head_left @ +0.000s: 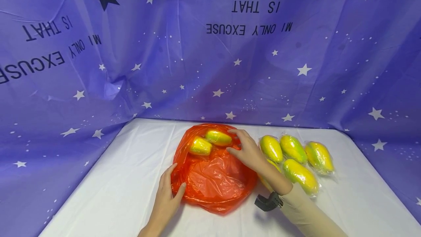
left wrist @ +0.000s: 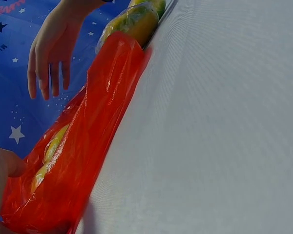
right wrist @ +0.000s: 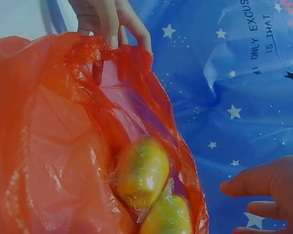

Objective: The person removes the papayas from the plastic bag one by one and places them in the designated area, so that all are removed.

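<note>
A red plastic bag (head_left: 217,178) lies with its mouth spread wide on the white table. Two yellow-green mangoes in clear wrap are inside it, one mango (head_left: 200,146) at the left and another mango (head_left: 218,138) beside it at the back. My left hand (head_left: 167,193) holds the bag's left rim, its thumb apart from the fingers; in the right wrist view some fingertips show through the red film. Over the bag's back right edge is my right hand (head_left: 245,149), its fingers extended and nothing in them, near the back mango.
To the right of the bag lie several wrapped mangoes (head_left: 300,175), one partly hidden by the right forearm. The white table (head_left: 128,178) meets a purple cloth (head_left: 184,57) with stars and lettering at the back and sides. A black band (head_left: 268,202) is on the right wrist.
</note>
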The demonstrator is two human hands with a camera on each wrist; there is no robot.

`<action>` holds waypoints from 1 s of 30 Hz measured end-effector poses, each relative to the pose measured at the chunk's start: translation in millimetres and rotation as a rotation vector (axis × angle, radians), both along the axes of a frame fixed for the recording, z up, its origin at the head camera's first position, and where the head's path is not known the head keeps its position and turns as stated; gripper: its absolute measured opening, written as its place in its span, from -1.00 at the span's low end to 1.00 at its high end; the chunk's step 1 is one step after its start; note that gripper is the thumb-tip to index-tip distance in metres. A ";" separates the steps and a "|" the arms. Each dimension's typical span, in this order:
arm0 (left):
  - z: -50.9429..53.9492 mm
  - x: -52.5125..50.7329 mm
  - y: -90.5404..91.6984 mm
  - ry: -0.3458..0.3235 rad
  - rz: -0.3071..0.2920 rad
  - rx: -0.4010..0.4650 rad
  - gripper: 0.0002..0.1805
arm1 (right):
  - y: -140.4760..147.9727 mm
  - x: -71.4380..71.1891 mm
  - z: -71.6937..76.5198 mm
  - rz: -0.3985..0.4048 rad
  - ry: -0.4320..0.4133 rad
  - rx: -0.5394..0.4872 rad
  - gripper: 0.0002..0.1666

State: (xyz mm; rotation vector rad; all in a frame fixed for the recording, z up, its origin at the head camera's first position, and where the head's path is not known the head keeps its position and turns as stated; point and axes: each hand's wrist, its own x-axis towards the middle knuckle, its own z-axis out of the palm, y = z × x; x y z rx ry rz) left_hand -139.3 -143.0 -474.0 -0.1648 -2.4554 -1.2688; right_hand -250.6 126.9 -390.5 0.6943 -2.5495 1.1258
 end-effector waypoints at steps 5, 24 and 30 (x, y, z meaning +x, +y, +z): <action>0.2 0.6 -0.1 0.004 0.000 -0.002 -0.27 | -7.4 -4.4 -0.7 0.027 0.004 0.011 -0.32; 0.9 1.9 0.0 0.012 -0.004 0.004 -0.27 | -48.2 -23.0 -13.4 0.149 -0.115 0.023 -0.38; 0.8 2.2 0.0 0.013 -0.012 -0.002 -0.27 | -56.6 -25.8 -15.9 0.166 -0.129 -0.003 -0.37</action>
